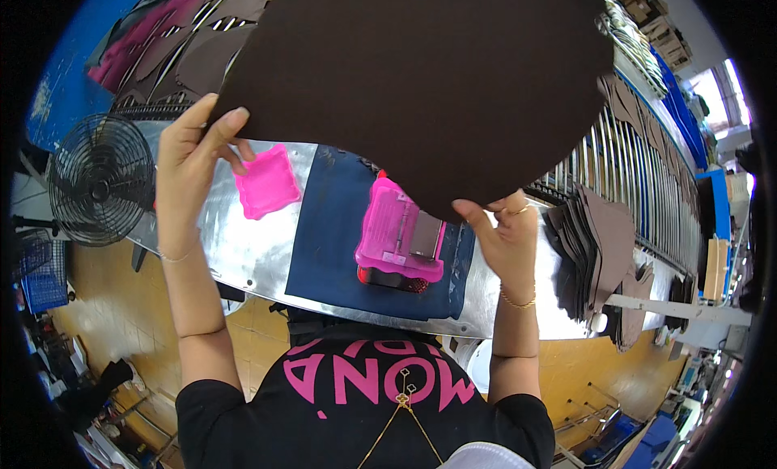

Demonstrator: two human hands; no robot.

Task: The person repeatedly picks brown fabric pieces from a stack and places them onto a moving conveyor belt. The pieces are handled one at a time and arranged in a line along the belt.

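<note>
A large dark brown cut sheet (pixel 421 72) with curved edges is held up in front of me and fills the upper middle of the view. My left hand (pixel 193 149) pinches its left edge between thumb and fingers. At its lower tip, my right hand (pixel 508 234) grips the sheet, thumb in front. Below and behind the sheet, a pink tray (pixel 368 242) with a wavy rim lies on a dark blue cloth (pixel 324 250); a small metal-and-brown item sits in it. Left of that is a pink square dish (pixel 269 182). The sheet hides part of the tabletop.
The metal table (pixel 243 263) runs across under my arms. A black fan (pixel 99 186) stands at the left. Stacked brown cut pieces (pixel 603 242) lie to the right, near a slatted metal rack (pixel 639 178). More brown pieces (pixel 214 60) lie at the far left.
</note>
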